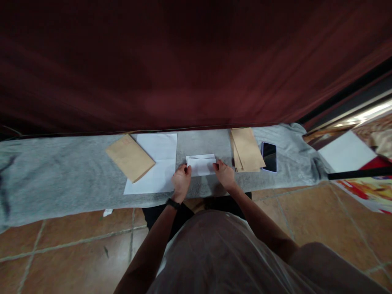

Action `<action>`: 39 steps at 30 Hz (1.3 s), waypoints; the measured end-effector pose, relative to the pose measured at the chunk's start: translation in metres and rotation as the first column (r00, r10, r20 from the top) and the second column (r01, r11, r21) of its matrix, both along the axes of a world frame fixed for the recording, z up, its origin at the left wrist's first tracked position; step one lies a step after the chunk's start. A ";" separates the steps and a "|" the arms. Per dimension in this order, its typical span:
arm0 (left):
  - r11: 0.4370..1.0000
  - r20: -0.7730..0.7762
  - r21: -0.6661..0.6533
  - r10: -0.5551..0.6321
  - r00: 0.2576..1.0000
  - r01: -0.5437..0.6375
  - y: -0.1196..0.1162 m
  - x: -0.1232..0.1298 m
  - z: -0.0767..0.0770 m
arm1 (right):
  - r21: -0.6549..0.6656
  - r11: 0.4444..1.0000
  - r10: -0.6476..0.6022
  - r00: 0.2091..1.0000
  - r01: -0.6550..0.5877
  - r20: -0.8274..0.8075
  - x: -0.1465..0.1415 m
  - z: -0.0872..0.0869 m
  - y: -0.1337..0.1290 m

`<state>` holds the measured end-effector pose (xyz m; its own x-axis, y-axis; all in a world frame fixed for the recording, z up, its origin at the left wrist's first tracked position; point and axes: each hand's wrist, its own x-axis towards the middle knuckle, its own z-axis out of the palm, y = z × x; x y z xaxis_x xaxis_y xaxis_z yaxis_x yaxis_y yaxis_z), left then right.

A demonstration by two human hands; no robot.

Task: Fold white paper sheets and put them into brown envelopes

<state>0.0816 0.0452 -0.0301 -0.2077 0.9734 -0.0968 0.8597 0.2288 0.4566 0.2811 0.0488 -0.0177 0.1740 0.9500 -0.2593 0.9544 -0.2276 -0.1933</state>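
A folded sheet of white paper [201,166] lies on the grey cloth between my hands, its layers slightly apart along the far edge. My left hand [181,179] pinches its left end, fingers curled; a dark band is on that wrist. At the right end my right hand [225,174] grips the same paper between thumb and fingers. Left of my hands, a brown envelope [131,157] rests aslant on flat white sheets [161,163]. A small stack of brown envelopes [248,149] sits just beyond my right hand.
A phone [269,157] with a dark screen lies right of the envelope stack. Grey cloth [61,175] covers the long narrow surface, with a dark red upright panel [183,81] behind it. At far right are a white sheet [347,152] and a colourful printed package [370,190]. Tiled floor [76,249] shows below.
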 end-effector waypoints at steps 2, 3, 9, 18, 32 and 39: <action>1.000 -0.020 -0.020 0.002 1.000 -0.003 0.004 0.000 0.001 | 0.013 1.000 -0.010 1.000 0.009 0.026 -0.003 0.000 0.002; 1.000 -0.032 -0.029 0.005 0.999 -0.006 0.005 0.001 0.001 | 0.018 1.000 -0.014 0.999 0.014 0.036 -0.004 0.000 0.003; 0.998 -0.110 -0.053 0.029 0.994 -0.035 0.013 0.003 -0.001 | 0.033 0.999 -0.002 0.997 0.000 0.072 -0.005 -0.002 0.010; 0.996 -0.193 -0.084 0.010 0.981 -0.027 0.019 0.008 0.001 | 0.306 0.947 0.093 0.995 -0.095 0.022 0.003 -0.012 0.005; 0.995 -0.255 -0.099 -0.040 0.966 0.015 0.016 0.010 0.004 | 0.423 0.762 0.530 0.848 -0.490 0.029 -0.011 -0.042 -0.041; 0.996 -0.283 -0.084 -0.057 0.957 0.034 0.014 0.012 0.002 | 0.403 0.771 0.524 0.851 -0.494 0.039 -0.011 -0.042 -0.040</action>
<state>0.0931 0.0588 -0.0278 -0.1934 0.9743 -0.1152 0.9619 0.2114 0.1736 0.2698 0.0083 -0.0593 -0.3680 0.9172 0.1526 0.8890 0.3952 -0.2312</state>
